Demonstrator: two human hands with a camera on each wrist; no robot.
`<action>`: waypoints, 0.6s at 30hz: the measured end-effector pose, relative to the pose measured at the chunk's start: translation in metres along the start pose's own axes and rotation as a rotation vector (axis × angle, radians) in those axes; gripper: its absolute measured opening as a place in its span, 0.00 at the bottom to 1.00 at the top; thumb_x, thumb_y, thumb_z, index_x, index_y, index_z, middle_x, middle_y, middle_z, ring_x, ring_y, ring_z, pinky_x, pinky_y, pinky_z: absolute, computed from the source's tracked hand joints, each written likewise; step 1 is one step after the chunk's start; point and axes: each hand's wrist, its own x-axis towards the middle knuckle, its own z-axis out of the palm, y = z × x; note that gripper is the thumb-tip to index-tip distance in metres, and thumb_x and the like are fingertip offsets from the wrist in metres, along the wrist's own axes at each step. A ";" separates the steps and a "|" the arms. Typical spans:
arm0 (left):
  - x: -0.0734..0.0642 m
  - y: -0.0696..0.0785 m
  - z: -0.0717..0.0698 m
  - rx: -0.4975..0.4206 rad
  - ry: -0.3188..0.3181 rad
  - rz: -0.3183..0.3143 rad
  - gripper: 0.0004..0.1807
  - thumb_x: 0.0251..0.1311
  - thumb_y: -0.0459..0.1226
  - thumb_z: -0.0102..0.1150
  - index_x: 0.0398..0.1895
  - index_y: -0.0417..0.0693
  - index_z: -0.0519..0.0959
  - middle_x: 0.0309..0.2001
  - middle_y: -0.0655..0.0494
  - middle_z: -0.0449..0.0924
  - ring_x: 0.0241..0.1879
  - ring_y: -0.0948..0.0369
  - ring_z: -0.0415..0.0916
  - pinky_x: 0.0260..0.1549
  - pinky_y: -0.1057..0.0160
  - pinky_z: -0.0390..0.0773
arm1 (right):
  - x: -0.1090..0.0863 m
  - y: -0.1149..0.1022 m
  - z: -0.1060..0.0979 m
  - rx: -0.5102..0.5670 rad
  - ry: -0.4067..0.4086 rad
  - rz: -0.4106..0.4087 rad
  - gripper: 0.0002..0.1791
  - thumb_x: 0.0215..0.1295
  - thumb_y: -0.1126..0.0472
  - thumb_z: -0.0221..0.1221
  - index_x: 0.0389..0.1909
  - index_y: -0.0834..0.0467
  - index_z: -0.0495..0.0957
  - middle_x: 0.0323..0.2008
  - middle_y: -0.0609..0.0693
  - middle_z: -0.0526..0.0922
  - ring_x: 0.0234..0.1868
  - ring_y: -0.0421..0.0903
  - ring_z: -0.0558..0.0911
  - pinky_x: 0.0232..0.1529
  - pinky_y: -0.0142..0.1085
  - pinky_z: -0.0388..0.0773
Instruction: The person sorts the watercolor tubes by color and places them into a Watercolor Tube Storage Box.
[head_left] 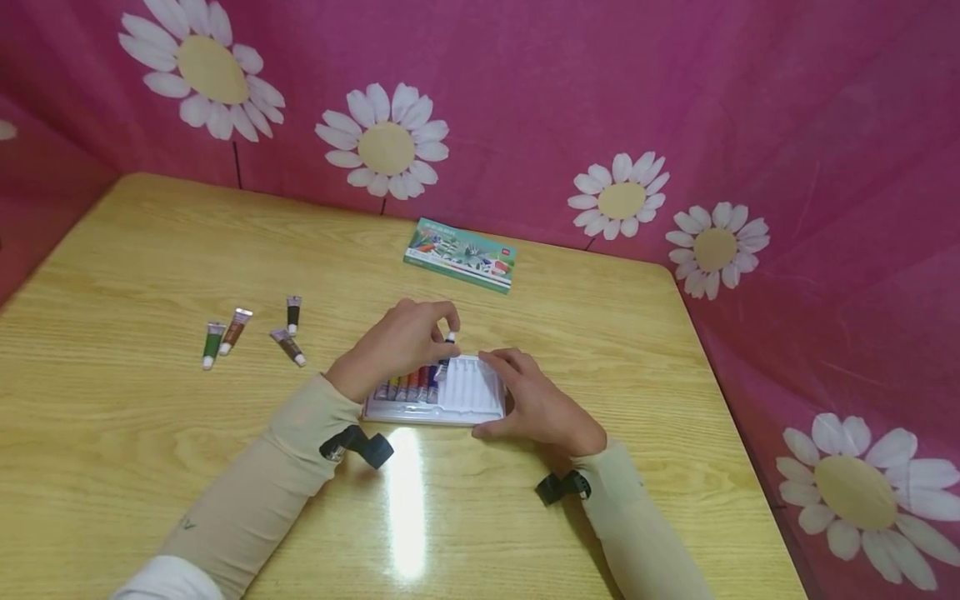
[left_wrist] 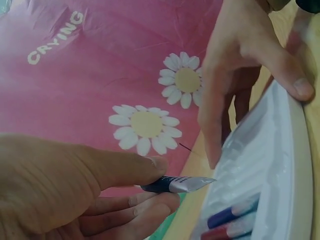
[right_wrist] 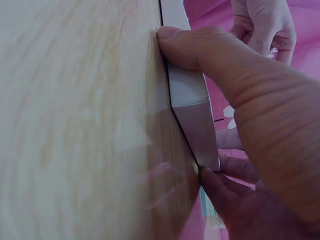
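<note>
I work at a wood-grain table (head_left: 150, 267), and around it hangs a pink cloth (head_left: 510, 100) with large daisies (head_left: 386, 148) (it bears also the word "CRYING" (left_wrist: 56, 37)). This seems an indoor corner; whether in a home, I cannot tell.

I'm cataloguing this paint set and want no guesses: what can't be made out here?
- Caps and exact count of the seated paint tubes: in the head view the left hand covers them; the left wrist view's bottom edge cuts the row off.
- Print on the held paint tube: too small and blurred, left wrist view.
- Label on the loose green paint tube: too small, head view.
- Fine print on the box: too small, head view.
</note>
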 end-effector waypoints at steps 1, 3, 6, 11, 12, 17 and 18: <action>0.001 -0.002 0.001 -0.002 -0.004 -0.003 0.18 0.66 0.44 0.69 0.55 0.50 0.80 0.43 0.52 0.88 0.42 0.57 0.80 0.42 0.61 0.79 | 0.000 0.000 0.000 -0.001 0.000 0.001 0.60 0.48 0.36 0.78 0.80 0.46 0.58 0.76 0.47 0.61 0.71 0.49 0.66 0.73 0.49 0.72; 0.002 -0.006 0.002 -0.006 -0.010 -0.013 0.18 0.66 0.44 0.69 0.55 0.50 0.79 0.43 0.52 0.88 0.42 0.57 0.79 0.41 0.62 0.78 | 0.000 -0.001 0.000 -0.001 -0.003 0.008 0.60 0.48 0.36 0.78 0.81 0.45 0.58 0.77 0.47 0.61 0.71 0.49 0.66 0.73 0.49 0.73; 0.003 -0.011 0.002 -0.009 -0.016 -0.016 0.18 0.65 0.44 0.69 0.55 0.50 0.79 0.42 0.52 0.87 0.39 0.58 0.80 0.37 0.64 0.77 | 0.000 -0.002 -0.001 -0.003 -0.003 0.008 0.60 0.48 0.36 0.77 0.81 0.44 0.58 0.77 0.47 0.61 0.71 0.49 0.67 0.72 0.49 0.73; 0.005 -0.013 0.006 -0.010 -0.018 0.004 0.18 0.65 0.44 0.70 0.53 0.50 0.80 0.40 0.52 0.87 0.34 0.59 0.80 0.34 0.65 0.76 | 0.001 -0.002 -0.002 -0.007 -0.001 0.003 0.60 0.48 0.36 0.77 0.81 0.45 0.58 0.77 0.47 0.61 0.71 0.49 0.67 0.73 0.49 0.73; 0.005 -0.013 0.007 -0.010 -0.019 0.005 0.18 0.65 0.44 0.70 0.53 0.50 0.80 0.40 0.52 0.87 0.34 0.59 0.80 0.34 0.65 0.76 | 0.001 -0.001 -0.002 -0.006 -0.001 0.001 0.60 0.48 0.36 0.78 0.81 0.45 0.58 0.77 0.47 0.61 0.71 0.49 0.67 0.73 0.49 0.73; 0.006 -0.013 0.010 -0.013 -0.023 -0.006 0.17 0.65 0.45 0.69 0.53 0.50 0.80 0.40 0.52 0.87 0.35 0.58 0.79 0.35 0.64 0.75 | 0.000 -0.001 -0.001 0.002 -0.003 0.003 0.60 0.48 0.36 0.77 0.80 0.45 0.58 0.77 0.48 0.62 0.72 0.50 0.66 0.74 0.50 0.71; 0.006 -0.012 0.011 -0.011 -0.022 -0.008 0.17 0.65 0.45 0.69 0.53 0.50 0.80 0.40 0.52 0.86 0.36 0.58 0.78 0.36 0.64 0.75 | 0.000 -0.001 -0.001 0.002 -0.003 0.005 0.60 0.47 0.36 0.78 0.80 0.45 0.59 0.77 0.48 0.62 0.72 0.50 0.66 0.74 0.50 0.71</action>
